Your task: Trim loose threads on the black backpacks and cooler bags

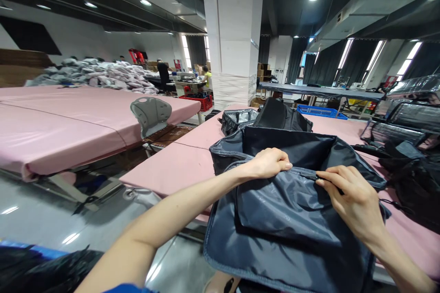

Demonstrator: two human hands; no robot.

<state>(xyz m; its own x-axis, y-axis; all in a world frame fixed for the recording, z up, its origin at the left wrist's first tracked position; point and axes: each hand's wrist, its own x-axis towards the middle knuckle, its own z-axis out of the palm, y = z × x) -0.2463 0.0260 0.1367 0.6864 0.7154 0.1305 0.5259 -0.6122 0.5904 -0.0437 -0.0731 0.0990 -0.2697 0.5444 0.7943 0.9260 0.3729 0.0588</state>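
Observation:
A dark grey fabric bag [285, 219] lies open on the pink table [165, 169] in front of me, its near side hanging over the edge. My left hand [270, 162] is closed on the top hem of the bag's front pocket. My right hand [350, 197] pinches the zipper pull at that same hem, fingers pressed together. The bag's inside is dark and I cannot see what is in it.
Behind it stand another black bag [283, 114] and an open silver-lined bag [237, 119]. More dark bags [412, 178] and wrapped stacks [409, 114] sit at right. A grey chair [151, 116] stands in the aisle by a second pink table [68, 119]. A white pillar [233, 36] rises behind; people work far back.

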